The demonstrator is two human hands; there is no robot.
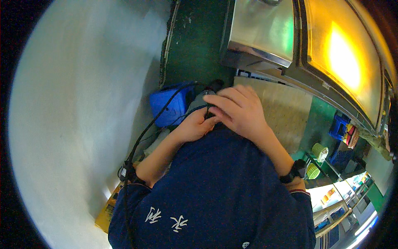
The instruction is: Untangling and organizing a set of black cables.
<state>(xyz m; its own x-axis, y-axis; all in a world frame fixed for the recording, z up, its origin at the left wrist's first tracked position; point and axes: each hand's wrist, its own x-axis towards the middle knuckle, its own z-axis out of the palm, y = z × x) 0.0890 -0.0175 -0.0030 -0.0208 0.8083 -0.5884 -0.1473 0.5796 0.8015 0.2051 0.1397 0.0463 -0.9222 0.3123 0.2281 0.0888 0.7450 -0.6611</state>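
My left hand [196, 128] is closed in front of my waist, thumb and fingertips pressed together at the hem of my dark blue shirt [219, 178]. What it pinches, if anything, is hidden; a thin dark cord [192, 110] runs up to it. Just above and to the right, my right hand [241, 111] has its fingers apart and slightly blurred by motion. Its fingertips partly cover the left hand's fingers, and I see nothing held in it. A black cable [154, 120] loops from near my hands down past my left forearm.
A pale wall [91, 103] rises close on my left, with a blue bin [167, 108] beside it. Ahead stands a metal cabinet [261, 33] on the green floor [195, 45]. A tan board [282, 112] lies right of my hands; baskets [320, 152] stand farther right.
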